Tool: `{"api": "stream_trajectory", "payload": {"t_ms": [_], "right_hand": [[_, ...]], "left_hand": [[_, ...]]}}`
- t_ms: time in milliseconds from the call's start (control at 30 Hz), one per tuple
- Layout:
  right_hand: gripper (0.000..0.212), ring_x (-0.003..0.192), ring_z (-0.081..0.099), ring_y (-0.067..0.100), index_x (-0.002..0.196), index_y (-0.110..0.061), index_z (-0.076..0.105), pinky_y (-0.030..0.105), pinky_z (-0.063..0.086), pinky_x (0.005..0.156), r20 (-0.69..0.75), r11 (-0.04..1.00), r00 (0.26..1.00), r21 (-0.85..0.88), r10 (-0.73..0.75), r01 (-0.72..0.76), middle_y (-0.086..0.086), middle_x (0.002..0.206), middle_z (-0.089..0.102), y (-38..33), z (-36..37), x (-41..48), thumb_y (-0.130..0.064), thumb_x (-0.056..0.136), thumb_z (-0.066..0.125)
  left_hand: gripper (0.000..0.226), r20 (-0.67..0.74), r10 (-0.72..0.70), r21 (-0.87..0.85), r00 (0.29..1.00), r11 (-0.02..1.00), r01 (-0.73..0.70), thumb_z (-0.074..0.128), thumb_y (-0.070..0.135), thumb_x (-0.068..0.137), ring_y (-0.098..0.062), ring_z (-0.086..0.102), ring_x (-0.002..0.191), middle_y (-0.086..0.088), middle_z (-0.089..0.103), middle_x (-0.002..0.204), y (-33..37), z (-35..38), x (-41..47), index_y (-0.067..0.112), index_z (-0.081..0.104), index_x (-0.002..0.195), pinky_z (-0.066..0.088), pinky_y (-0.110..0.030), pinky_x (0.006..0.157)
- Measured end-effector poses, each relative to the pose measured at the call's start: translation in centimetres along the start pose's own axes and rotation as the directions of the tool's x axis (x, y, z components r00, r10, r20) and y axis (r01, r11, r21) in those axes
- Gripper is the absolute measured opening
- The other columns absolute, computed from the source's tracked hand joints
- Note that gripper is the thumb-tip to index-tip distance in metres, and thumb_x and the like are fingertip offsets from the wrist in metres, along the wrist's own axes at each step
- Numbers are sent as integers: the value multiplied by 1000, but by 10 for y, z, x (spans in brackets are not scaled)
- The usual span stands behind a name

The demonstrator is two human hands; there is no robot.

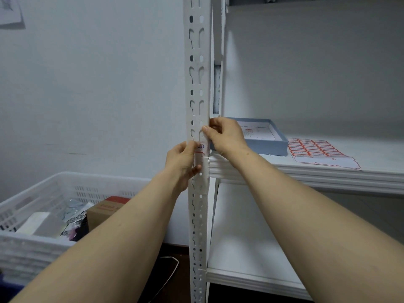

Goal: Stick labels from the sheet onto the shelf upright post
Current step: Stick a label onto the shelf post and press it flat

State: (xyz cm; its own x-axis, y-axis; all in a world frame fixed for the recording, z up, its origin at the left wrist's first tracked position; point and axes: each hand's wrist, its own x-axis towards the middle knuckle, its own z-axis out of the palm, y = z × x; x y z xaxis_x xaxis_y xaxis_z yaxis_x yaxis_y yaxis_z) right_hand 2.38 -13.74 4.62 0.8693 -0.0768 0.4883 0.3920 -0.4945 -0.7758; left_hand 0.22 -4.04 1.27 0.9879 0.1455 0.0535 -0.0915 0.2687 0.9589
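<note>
White wall (87, 95) behind, w/ a white metal shelf unit filling the right side. Label (201, 148) sits on the front face of the post (197, 73), just above where the middle shelf (306, 173) meets it. It's white w/ a red border & handwriting. Its long axis seems to lie across the post, approx level, and the writing reads left to right, tilted up a bit at the right end. Fingers cover both ends, so can't tell the full outline.

L hand (181, 161) comes in from the left & grips the post. Its upper fingers curl at the post's left edge, touching the label's left end, and another fingertip lies on the post front just below the label. R hand (226, 136) comes in from the right & pinches the post, w/ the thumb flat on the front face just above the label and the other fingers curled round the right edge.

Post stands upright, long axis vertical, w/ slots & holes down its face. On the middle shelf, just right of the R hand, is a shallow blue box (269, 147). Beside that the label sheet (312, 149) lies flat, w/ red-bordered labels in rows & the near part blank. Bottom left, a white slotted crate (32, 243) holds a cardboard box (102, 212) & some packets.
</note>
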Motion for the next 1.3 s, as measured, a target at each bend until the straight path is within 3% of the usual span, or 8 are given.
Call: {"api": "stream_trajectory", "payload": {"t_ms": [633, 733, 800, 833, 900, 1033, 1100, 1300], "right_hand": [[31, 107, 60, 20, 118, -4, 61, 31, 46, 97, -6, 1000, 1000, 12, -7, 7, 9, 115, 66, 2, 1, 1, -18, 91, 58], [30, 106, 60, 19, 118, -5, 61, 27, 46, 94, 1, 1000, 1000, 11, -5, 5, 7, 115, 66, 2, 0, 0, -19, 92, 58], [30, 106, 61, 19, 118, -5, 61, 27, 46, 92, 0, 1000, 1000, 7, -8, 8, 7, 114, 66, 3, 0, 0, -19, 91, 58], [30, 106, 61, 19, 118, -5, 61, 28, 46, 92, 3, 1000, 1000, 5, -7, 7, 7, 114, 66, 3, 0, 1, -19, 91, 58], [30, 106, 61, 20, 118, -6, 61, 30, 47, 94, 14, 1000, 1000, 5, 1, -1, 8, 114, 66, 3, -1, 1, -19, 92, 58], [30, 106, 60, 21, 118, -6, 61, 32, 47, 96, 25, 1000, 1000, 8, 3, -3, 8, 115, 66, 1, -2, 0, -19, 92, 58], [29, 106, 60, 20, 117, -6, 61, 30, 47, 95, 26, 1000, 1000, 2, 3, -3, 8, 114, 66, 1, -3, 0, -19, 92, 58], [29, 106, 60, 20, 117, -6, 62, 28, 47, 93, 27, 1000, 1000, -10, 6, -5, 8, 114, 66, 1, -3, 1, -19, 92, 58]], "left_hand": [[10, 1, 4, 22, 1000, 1000, -4, 57, 16, 89, -7, 49, 68, 4, 57, 76, -6, -4, 7, 14, 63, 96, 46, -21, 53], [25, -26, 160, 166, 987, 974, -153, 63, 23, 85, -15, 56, 87, 2, 61, 93, -12, -8, 13, 17, 62, 110, 53, -30, 71], [44, -72, 485, 481, 872, 782, -395, 69, 26, 79, -17, 52, 104, 0, 57, 111, -18, -12, 15, 18, 56, 121, 45, -28, 86], [43, -27, 648, 606, 761, 616, -503, 71, 24, 78, -17, 50, 104, -1, 55, 111, -19, -14, 14, 17, 57, 118, 40, -22, 83], [29, 160, 785, 709, 599, 331, -623, 72, 20, 79, -20, 51, 100, -3, 58, 105, -16, -17, 12, 16, 63, 106, 37, -21, 73], [10, 383, 826, 740, 413, -6, -673, 73, 21, 73, -28, 59, 81, -5, 66, 83, -7, -24, 22, 13, 73, 79, 42, -26, 53], [8, 455, 821, 730, 346, -120, -673, 72, 21, 68, -28, 58, 71, -2, 66, 73, -4, -27, 30, 14, 74, 69, 43, -24, 47], [21, 642, 742, 641, 191, -383, -665, 59, 26, 73, -27, 58, 63, 0, 64, 63, 8, -30, 39, 16, 74, 63, 42, -26, 56]]}}
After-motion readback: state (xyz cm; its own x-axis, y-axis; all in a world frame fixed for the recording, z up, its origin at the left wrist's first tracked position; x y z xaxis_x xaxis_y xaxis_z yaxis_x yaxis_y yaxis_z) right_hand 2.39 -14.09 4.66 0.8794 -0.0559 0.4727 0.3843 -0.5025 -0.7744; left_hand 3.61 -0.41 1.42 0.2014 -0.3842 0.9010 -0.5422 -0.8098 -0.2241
